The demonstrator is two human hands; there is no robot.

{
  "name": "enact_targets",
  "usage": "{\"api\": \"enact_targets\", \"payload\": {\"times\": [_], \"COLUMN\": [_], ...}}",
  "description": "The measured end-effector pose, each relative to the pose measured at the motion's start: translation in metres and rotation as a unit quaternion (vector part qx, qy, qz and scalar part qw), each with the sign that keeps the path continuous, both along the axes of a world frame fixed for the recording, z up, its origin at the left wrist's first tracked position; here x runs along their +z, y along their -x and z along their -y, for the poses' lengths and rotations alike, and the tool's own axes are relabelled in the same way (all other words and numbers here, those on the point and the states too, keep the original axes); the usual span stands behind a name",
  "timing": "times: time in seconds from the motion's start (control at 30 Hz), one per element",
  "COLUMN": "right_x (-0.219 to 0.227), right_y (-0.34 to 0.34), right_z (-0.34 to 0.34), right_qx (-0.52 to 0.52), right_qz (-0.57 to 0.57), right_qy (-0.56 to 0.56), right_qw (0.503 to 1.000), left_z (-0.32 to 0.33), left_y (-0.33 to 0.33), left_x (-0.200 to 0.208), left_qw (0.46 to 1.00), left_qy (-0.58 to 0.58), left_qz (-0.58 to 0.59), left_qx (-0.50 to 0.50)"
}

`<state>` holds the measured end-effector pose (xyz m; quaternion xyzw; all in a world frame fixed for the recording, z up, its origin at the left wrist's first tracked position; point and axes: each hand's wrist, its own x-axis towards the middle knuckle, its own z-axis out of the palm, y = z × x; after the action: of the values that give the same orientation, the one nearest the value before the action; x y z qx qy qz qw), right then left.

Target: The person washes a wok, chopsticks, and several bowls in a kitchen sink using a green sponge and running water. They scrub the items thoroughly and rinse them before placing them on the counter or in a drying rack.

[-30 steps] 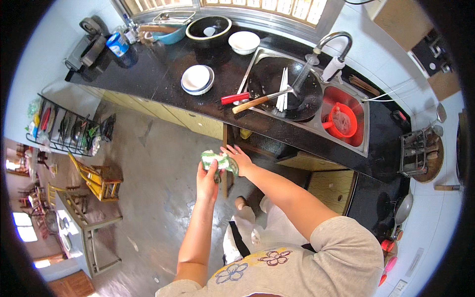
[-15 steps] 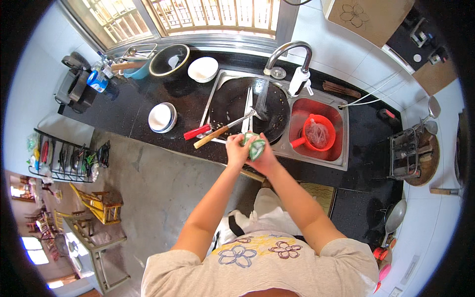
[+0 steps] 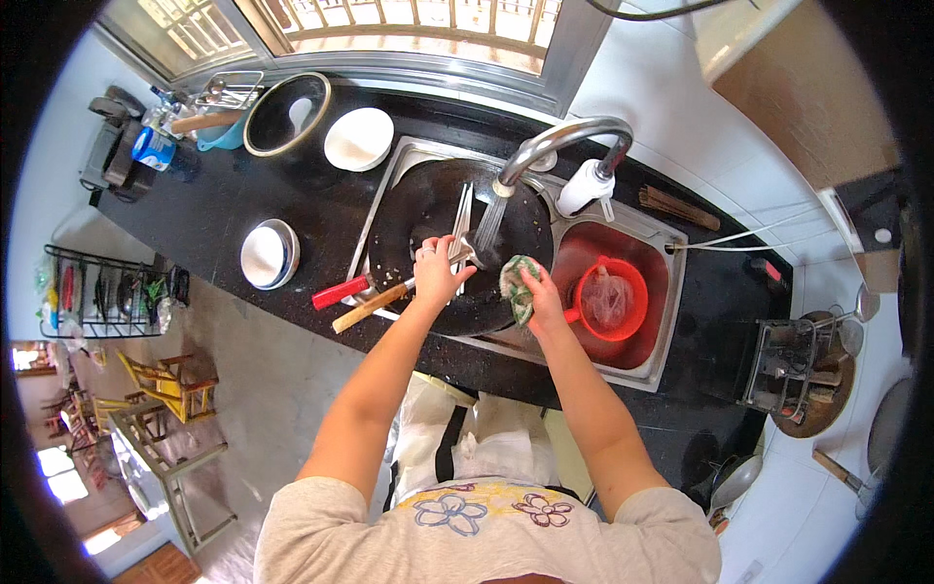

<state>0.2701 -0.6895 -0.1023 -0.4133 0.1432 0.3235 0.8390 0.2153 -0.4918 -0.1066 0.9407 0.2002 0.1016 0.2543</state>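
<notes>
Black bench (image 3: 195, 219), head view: the right hand (image 3: 548, 304) has parted from the left hand (image 3: 435, 274) and alone grips the cloth (image 3: 519, 284) over the wok (image 3: 397, 214). That frees the left for the chopsticks (image 3: 465, 207) beside it; its grip is unclear.

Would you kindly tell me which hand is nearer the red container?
Right hand: it is just left of the red container; the left hand is farther left, over the wok.
</notes>
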Motion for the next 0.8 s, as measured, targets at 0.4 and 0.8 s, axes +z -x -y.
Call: {"api": "enact_targets", "payload": {"times": [0.4,0.8], "right_x": [-0.05,-0.023], "right_y": [-0.029,-0.066], "right_z": [-0.089,-0.096], "right_qx": [0.141,0.177], "right_qz": [0.385,0.348], "right_qy": [0.31,0.327], "right_qw": [0.858,0.86], "left_z": [-0.025,-0.026], "left_y": [-0.014,-0.01], "left_x": [-0.02,0.035], "left_qw": [0.971,0.944], "left_qy": [0.176,0.28], "left_qz": [-0.133,-0.173], "left_qx": [-0.094,-0.007]}}
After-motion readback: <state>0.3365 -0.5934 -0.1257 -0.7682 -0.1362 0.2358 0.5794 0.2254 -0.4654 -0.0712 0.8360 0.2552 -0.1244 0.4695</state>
